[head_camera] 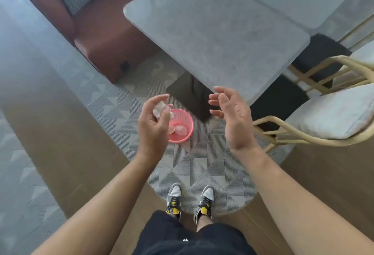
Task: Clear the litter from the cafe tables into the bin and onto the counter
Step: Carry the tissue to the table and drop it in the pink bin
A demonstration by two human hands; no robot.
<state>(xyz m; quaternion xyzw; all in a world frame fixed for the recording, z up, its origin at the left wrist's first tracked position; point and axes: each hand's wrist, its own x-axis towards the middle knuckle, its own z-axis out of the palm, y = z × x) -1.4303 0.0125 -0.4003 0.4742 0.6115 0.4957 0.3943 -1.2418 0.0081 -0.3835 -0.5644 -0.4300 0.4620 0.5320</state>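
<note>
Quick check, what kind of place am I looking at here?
Likely a cafe seating area: a grey pedestal table, a brown upholstered bench and a cushioned chair beside it, a pink bin on the floor.

Arms uncovered: left forearm (97,200) and right forearm (293,194) bare from wrist to frame edge. The left hand (153,127) and right hand (232,121) are ungloved. Black shorts (182,236), loose cut, with a small white mark (185,240) at the front. Trainers, left shoe (174,198) and right shoe (205,200): grey uppers, white toe panels, black laces, yellow patches near the tongue
</note>
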